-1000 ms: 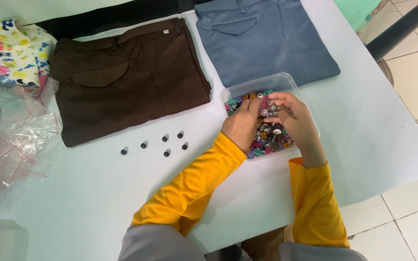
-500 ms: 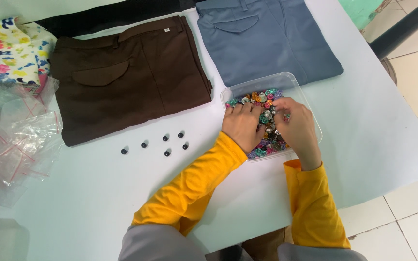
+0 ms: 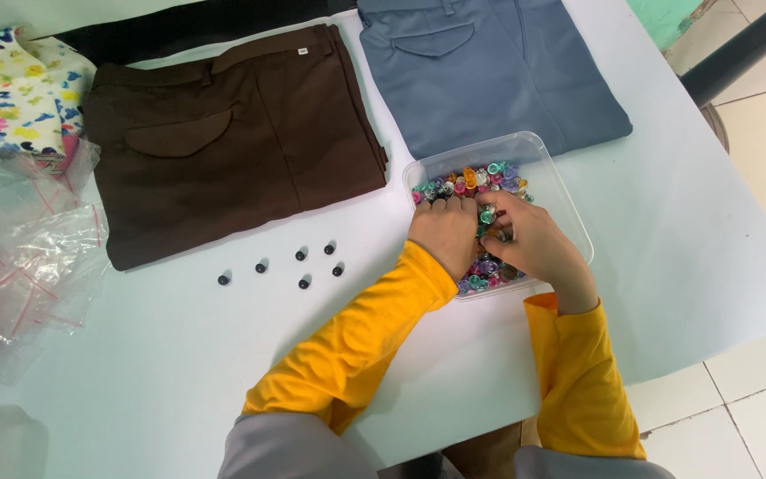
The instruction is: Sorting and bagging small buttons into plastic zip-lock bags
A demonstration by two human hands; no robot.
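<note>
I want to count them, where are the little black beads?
In the head view, six small black beads lie loose on the white table, just below the folded brown trousers and left of the left hand in the clear bead tub.

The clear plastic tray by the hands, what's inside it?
The clear plastic tray holds a heap of small multicoloured beads. The left hand and right hand rest in the heap, hiding the beads beneath them and whatever the fingers hold.

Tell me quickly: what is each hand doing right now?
Left hand: fingers curled into the coloured beads in the clear tray; grip cannot be told.
Right hand: likewise buried in the beads; cannot be told.
</note>
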